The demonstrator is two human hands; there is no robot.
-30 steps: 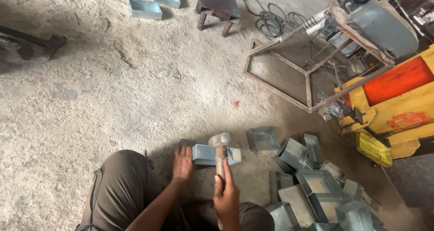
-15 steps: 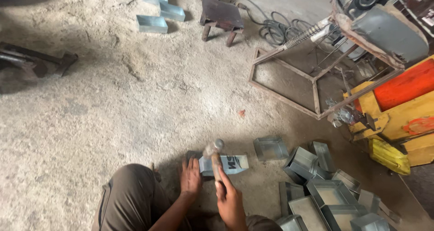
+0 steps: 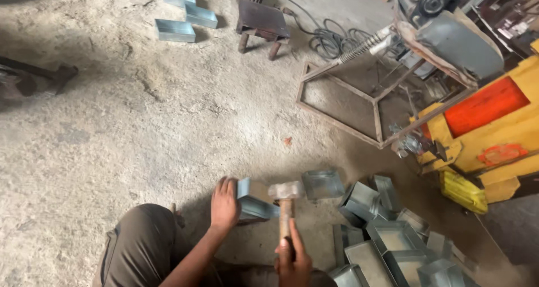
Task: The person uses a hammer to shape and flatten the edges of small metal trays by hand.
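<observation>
My left hand grips the left end of a small folded sheet-metal box that rests on the floor in front of my knee. My right hand is closed around the wooden handle of a hammer. The hammer's metal head sits right at the box's right end. The lower part of the box is in shadow behind my left hand.
A pile of several similar metal boxes lies to the right, with one single box just beyond the hammer. A steel frame, a yellow and orange machine, a stool, cables and more boxes stand farther off on the gritty floor.
The view has shifted a little. My left hand has moved onto the box's end and the hammer head has come down against the box's right side.
</observation>
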